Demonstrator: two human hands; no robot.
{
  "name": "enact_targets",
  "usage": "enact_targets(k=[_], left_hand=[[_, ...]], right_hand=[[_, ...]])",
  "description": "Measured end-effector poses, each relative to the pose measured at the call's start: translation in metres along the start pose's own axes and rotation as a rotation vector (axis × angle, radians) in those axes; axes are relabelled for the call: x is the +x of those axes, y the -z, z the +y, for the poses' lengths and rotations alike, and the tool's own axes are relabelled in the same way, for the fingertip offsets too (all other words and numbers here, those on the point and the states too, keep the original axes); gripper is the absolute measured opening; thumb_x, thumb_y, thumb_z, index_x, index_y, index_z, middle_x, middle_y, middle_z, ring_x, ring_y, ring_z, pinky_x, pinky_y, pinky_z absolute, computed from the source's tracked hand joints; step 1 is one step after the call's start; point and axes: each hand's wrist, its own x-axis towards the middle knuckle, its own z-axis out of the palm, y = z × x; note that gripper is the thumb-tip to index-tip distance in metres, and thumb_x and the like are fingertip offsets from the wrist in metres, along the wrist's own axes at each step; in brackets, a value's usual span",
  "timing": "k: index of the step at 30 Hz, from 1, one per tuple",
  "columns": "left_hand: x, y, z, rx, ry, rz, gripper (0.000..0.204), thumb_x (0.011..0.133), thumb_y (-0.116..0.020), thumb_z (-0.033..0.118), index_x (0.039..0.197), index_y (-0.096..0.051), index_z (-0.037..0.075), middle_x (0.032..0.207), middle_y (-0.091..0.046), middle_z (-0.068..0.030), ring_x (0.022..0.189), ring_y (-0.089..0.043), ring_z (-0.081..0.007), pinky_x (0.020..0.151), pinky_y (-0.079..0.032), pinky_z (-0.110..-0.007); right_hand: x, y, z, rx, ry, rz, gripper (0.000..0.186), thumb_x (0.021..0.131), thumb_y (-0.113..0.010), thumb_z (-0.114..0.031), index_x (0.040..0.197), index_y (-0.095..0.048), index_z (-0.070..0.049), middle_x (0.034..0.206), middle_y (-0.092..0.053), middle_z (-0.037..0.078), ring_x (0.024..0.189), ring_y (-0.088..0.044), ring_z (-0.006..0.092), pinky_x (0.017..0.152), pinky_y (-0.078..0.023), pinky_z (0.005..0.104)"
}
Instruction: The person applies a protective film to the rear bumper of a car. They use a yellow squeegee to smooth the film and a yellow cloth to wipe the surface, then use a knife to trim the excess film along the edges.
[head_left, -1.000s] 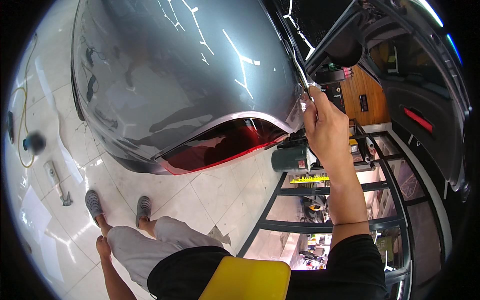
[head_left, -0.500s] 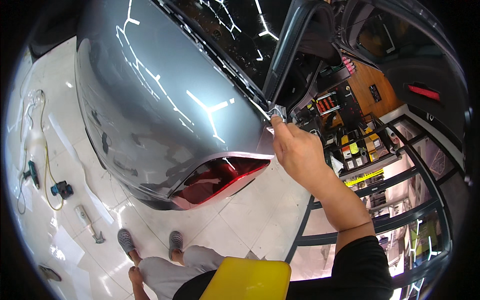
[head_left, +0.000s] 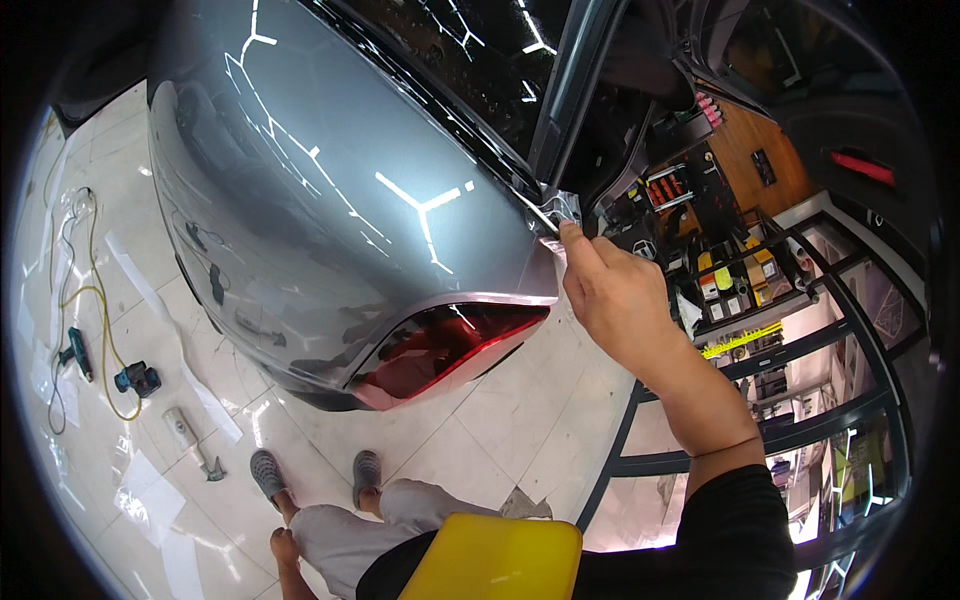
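Head view: thin pale strip point(head_left: 543, 214) lies along the edge of a glossy grey car body point(head_left: 330, 130), its lower end at the fingertips of the right hand point(head_left: 618, 300). That hand is narrow, thumb and forefinger pinched on the strip end; what the curled fingers hide, cannot tell. Crumpled clear film point(head_left: 564, 207) just above the fingertips, by the body corner. Red tail light point(head_left: 455, 350) below and left of the hand. Dark glass point(head_left: 460, 70) above and left.

Left hand point(head_left: 284, 545) low, well apart from the right, beside the grey shorts point(head_left: 335, 540); fingers curled, cannot tell whether they hold anything.

Up and left of the left hand, on the tiled floor point(head_left: 500, 415): white bottle point(head_left: 181, 428), teal power tool point(head_left: 76, 354), dark blue tool point(head_left: 137, 378), yellow cord point(head_left: 103, 300), long white strip point(head_left: 165, 325). White sheets point(head_left: 150, 500) farther left.

Right of the right hand: shelving with boxes point(head_left: 735, 280). Farther up and right, dark open door or hatch with a red bar point(head_left: 862, 168). Glass partition point(head_left: 655, 510) below the right hand, behind the forearm.
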Motion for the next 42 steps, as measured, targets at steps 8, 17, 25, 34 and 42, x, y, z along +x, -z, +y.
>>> enact_targets(k=[8,17,25,34,42], left_hand=[[0.002,-0.005,0.018,-0.132,0.17,0.054,0.02,0.083,-0.053,0.012,0.088,-0.064,-0.004,0.089,-0.066,-0.0209,0.084,-0.061,-0.0366,0.077,-0.047,-0.044],[0.002,0.01,0.026,-0.104,0.253,-0.131,0.04,0.086,-0.055,0.015,0.116,-0.064,-0.01,0.109,-0.069,-0.0243,0.101,-0.065,-0.0343,0.088,-0.049,-0.04],[-0.004,0.007,0.039,-0.108,0.16,-0.059,0.033,0.086,-0.054,0.015,0.106,-0.067,-0.009,0.096,-0.069,-0.0235,0.092,-0.066,-0.0343,0.082,-0.05,-0.041],[0.019,0.0,-0.011,0.532,-0.424,-0.149,0.025,0.086,-0.051,0.013,0.09,-0.066,-0.007,0.082,-0.065,-0.0206,0.079,-0.063,-0.0308,0.075,-0.049,-0.042],[-0.001,0.011,0.033,0.059,0.061,-0.185,0.038,0.087,-0.052,0.014,0.112,-0.064,-0.011,0.102,-0.069,-0.0234,0.096,-0.066,-0.0329,0.086,-0.05,-0.039]], right_hand=[[-0.01,0.003,0.006,0.003,-0.001,0.021,0.041,0.079,-0.07,-0.006,0.118,-0.061,0.0,0.073,-0.056,0.007,0.059,-0.063,0.0235,0.052,-0.05,0.0362],[-0.023,-0.001,0.017,-0.023,-0.012,-0.001,0.046,0.077,-0.071,-0.007,0.121,-0.062,-0.002,0.073,-0.055,0.007,0.06,-0.062,0.0229,0.053,-0.05,0.0361],[-0.035,0.003,0.022,0.007,-0.018,-0.015,0.046,0.079,-0.07,-0.001,0.123,-0.061,-0.001,0.073,-0.057,0.008,0.059,-0.061,0.0244,0.054,-0.05,0.036],[-0.037,0.006,0.03,0.007,-0.006,-0.018,0.045,0.079,-0.069,0.003,0.123,-0.061,0.0,0.071,-0.056,0.008,0.056,-0.059,0.0252,0.052,-0.049,0.036],[-0.039,0.006,0.033,-0.023,0.001,-0.027,0.045,0.079,-0.07,0.001,0.123,-0.061,-0.001,0.072,-0.056,0.008,0.059,-0.061,0.0248,0.054,-0.05,0.0355]])
